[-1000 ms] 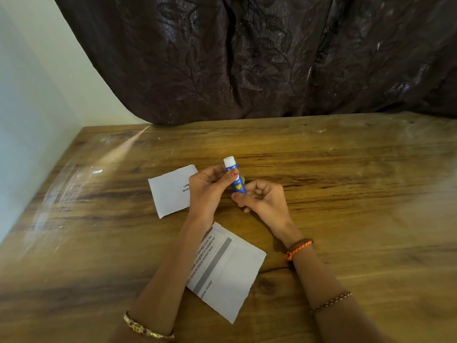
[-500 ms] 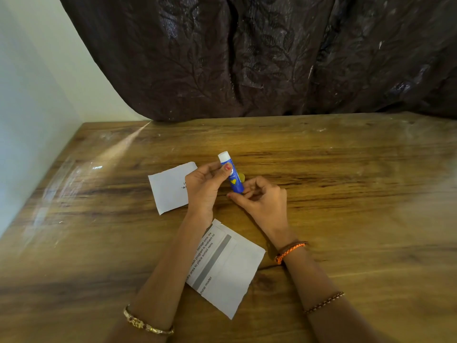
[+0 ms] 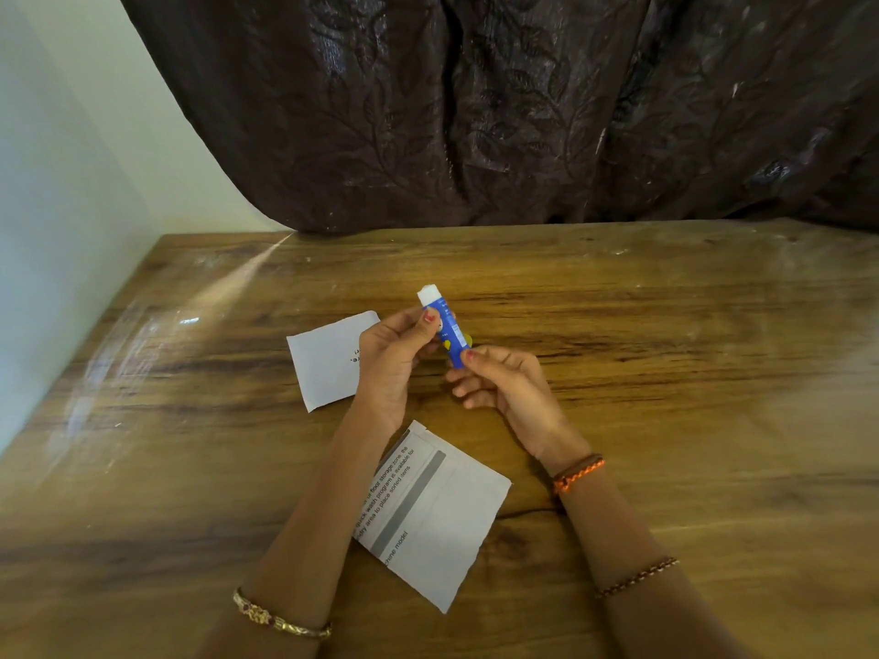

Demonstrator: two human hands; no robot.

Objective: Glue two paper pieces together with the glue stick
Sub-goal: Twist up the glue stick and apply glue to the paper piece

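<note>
A blue glue stick (image 3: 449, 332) with a white tip pointing up and away is held above the wooden table (image 3: 666, 373). My left hand (image 3: 392, 363) pinches its upper body, and my right hand (image 3: 509, 390) grips its lower end with thumb and fingertips. A small white paper piece (image 3: 326, 361) lies flat to the left of my left hand, partly covered by it. A larger printed paper piece (image 3: 437, 516) with a grey bar lies nearer to me, between my forearms, its left edge under my left forearm.
A dark patterned curtain (image 3: 523, 111) hangs along the table's far edge. A pale wall (image 3: 57, 183) borders the table on the left. A small yellow object shows just behind the glue stick; I cannot tell what it is.
The glue stick and both hands have shifted slightly left and away. My right hand's fingers have opened out somewhat around the stick's lower end. Both papers lie as before.
</note>
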